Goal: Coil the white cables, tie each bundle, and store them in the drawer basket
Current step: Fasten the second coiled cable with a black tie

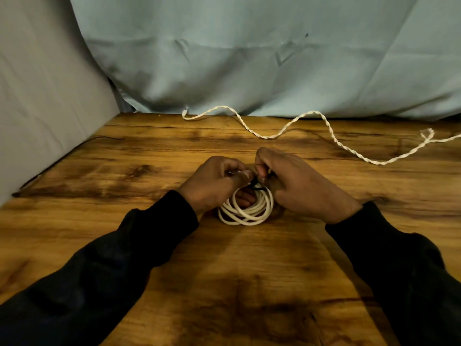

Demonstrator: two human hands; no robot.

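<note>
Coiled white cable [245,208]: smooth round cord wound into several overlapping loops, lying flat on the wooden table [99,221] near its middle. A thin black tie [255,186] crosses the far side of the coil. The left hand [214,182] rests on the coil's left edge, fingers curled and pinched at the tie; the right hand [299,186] covers the coil's right edge, thumb and forefinger closed on the tie. A second, twisted white cable [321,131] lies uncoiled beyond the coil, along the table's far edge, well apart from both hands. Count: two cables, one tie, two hands.
</note>
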